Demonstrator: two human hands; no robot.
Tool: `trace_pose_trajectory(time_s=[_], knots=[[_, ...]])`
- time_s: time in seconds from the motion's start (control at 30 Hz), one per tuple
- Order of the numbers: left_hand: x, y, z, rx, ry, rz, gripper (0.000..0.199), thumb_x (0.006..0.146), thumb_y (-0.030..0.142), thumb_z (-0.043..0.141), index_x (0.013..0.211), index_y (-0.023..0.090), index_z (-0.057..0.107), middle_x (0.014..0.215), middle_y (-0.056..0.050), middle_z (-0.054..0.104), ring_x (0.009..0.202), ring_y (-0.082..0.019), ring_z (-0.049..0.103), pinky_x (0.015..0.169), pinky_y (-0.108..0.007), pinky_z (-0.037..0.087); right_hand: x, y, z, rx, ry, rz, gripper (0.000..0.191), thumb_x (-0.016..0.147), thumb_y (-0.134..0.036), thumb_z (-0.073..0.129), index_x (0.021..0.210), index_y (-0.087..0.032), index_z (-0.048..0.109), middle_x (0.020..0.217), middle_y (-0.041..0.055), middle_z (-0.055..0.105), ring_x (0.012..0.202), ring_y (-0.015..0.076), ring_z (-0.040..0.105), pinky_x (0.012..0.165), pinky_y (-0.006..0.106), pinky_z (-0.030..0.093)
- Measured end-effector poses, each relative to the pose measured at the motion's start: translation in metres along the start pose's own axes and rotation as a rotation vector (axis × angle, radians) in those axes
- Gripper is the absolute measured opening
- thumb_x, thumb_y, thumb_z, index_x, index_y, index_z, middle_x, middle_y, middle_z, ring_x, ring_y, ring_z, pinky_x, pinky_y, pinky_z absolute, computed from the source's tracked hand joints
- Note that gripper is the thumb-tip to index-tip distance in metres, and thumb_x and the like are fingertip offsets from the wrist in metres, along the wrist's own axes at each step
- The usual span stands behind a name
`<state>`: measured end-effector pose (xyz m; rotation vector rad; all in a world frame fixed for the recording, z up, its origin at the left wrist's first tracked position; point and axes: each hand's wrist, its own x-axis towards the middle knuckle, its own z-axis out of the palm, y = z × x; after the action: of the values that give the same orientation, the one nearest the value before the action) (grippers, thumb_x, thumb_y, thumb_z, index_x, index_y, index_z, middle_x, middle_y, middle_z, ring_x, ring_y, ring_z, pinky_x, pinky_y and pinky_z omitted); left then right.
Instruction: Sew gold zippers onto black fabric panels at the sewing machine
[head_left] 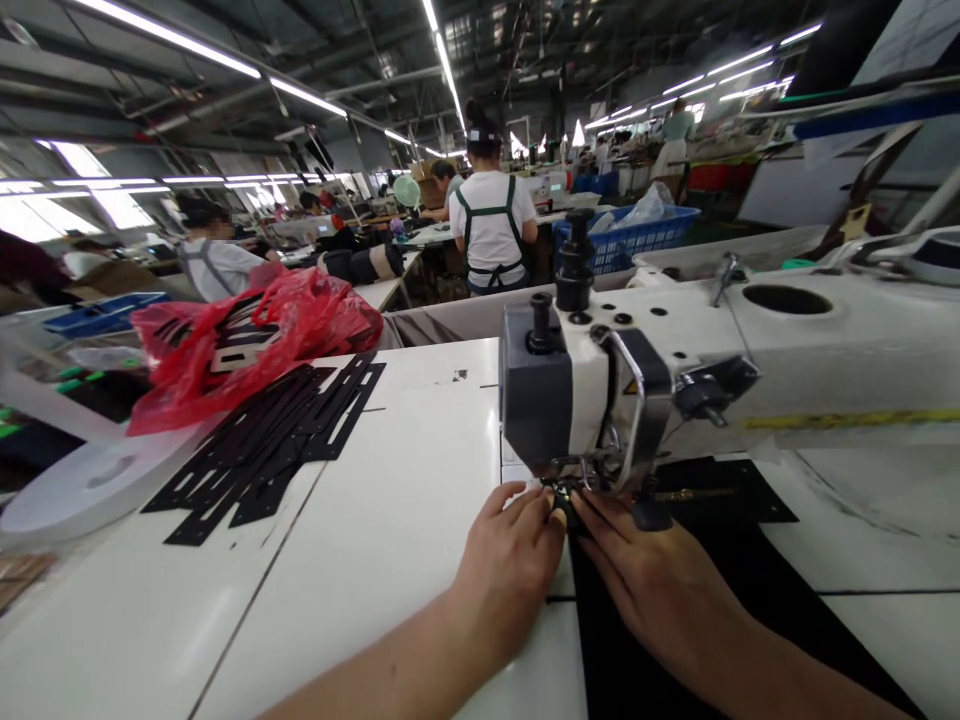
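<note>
A white and grey sewing machine [536, 400] stands over the white table. Black fabric [750, 600] lies under its needle area and runs down toward the front edge. At the needle, my left hand [514, 555] has its fingers bent and pressed together on the edge of the black material. My right hand [660, 570] rests on the fabric just right of the needle, fingers stretched forward and lying flat, partly behind the presser parts. A black strip with a zipper-like line [720, 492] lies behind that hand.
Black frame-shaped pieces [277, 450] are piled on the left of the white table [375, 560]. Beside them are a red plastic bag [315, 315] and a white round disc [97, 500]. A blue basket [637, 240] and a person in a white shirt [491, 215] are beyond the machine.
</note>
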<state>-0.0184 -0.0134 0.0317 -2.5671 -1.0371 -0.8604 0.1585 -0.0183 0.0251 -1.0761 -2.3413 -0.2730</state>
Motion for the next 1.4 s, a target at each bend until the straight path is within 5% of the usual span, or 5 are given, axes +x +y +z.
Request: trace_pose_trajectory(time_s=[0.4,1.4], knots=[[0.005,0.000,0.004,-0.013,-0.008,-0.073,0.029,0.095,0.017,0.036,0.086,0.012,0.064,0.077,-0.007,0.063,0.069,-0.018,0.061,0.075,-0.036,0.050,0.010,0.006,-0.004,0.108,0.021,0.004,0.032,0.088,-0.011,0.035,0.110,-0.014,0.058,0.106,0.0078,0.065,0.096,0.0200,0.061,0.089,0.039,0.048],[0.005,-0.005,0.012,-0.051,-0.089,-0.128,0.012,0.082,0.006,0.051,0.078,0.014,0.059,0.085,-0.007,0.065,0.077,-0.019,0.062,0.076,-0.035,0.050,0.006,0.018,0.001,0.058,-0.058,-0.007,0.030,0.090,-0.017,0.041,0.115,-0.016,0.055,0.108,0.0083,0.065,0.097,0.0197,0.061,0.087,0.036,0.050]])
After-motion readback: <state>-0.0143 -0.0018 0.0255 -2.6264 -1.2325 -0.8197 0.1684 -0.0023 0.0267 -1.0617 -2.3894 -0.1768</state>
